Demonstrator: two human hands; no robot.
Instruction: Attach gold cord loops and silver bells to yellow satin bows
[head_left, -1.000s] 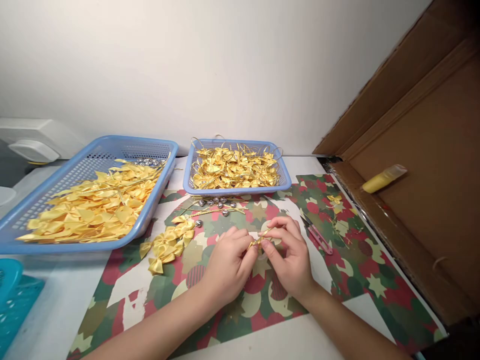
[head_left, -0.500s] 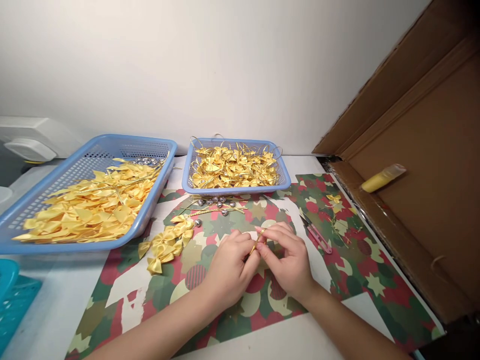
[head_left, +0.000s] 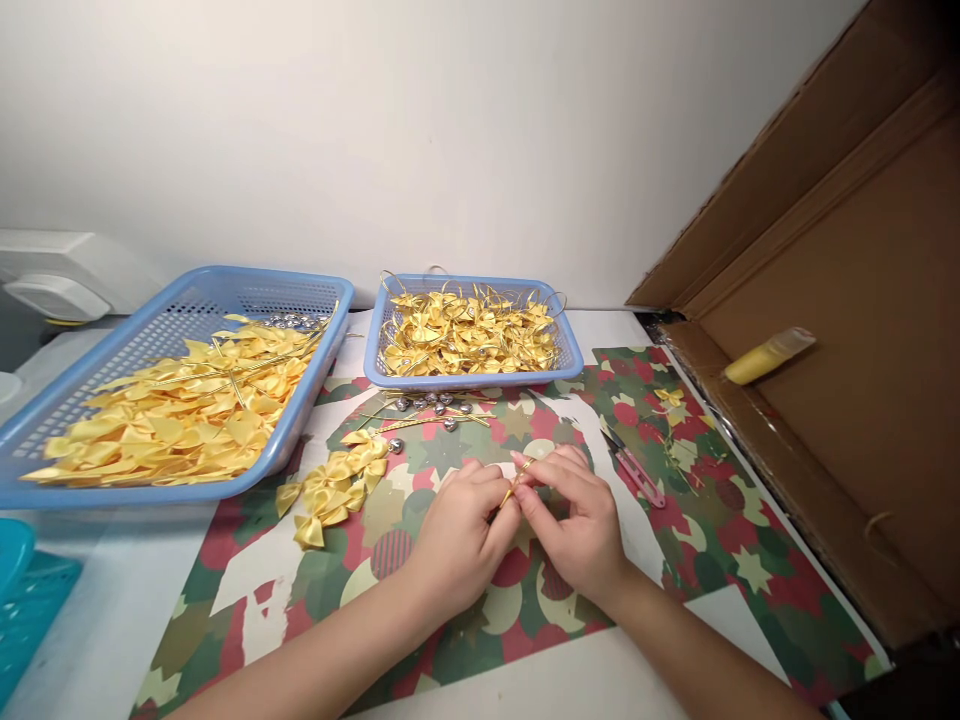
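Observation:
Above the patterned paper, my left hand [head_left: 466, 535] is closed, pinching a thin gold cord [head_left: 515, 486] between thumb and forefinger. My right hand [head_left: 574, 520] grips the same cord from the other side, its fingertips almost touching the left ones. Whether a bow or bell hangs on the cord inside my hands is hidden. Left of my hands lies a small heap of yellow satin bows [head_left: 341, 485]. Beyond them are several silver jingle bells [head_left: 439, 402] and loose gold cords [head_left: 420, 421].
A large blue basket [head_left: 277, 462] at left holds yellow bows, cords and bells. Another blue basket [head_left: 472, 381] behind my hands holds bows with gold loops. Pink thread snips [head_left: 637, 472] lie right, near cord scraps [head_left: 681, 455]. A cardboard wall [head_left: 847, 300] bounds the right side.
Both hands keep nearly the same place and grip on the gold cord. Only a slight shift at the cord between the fingertips shows.

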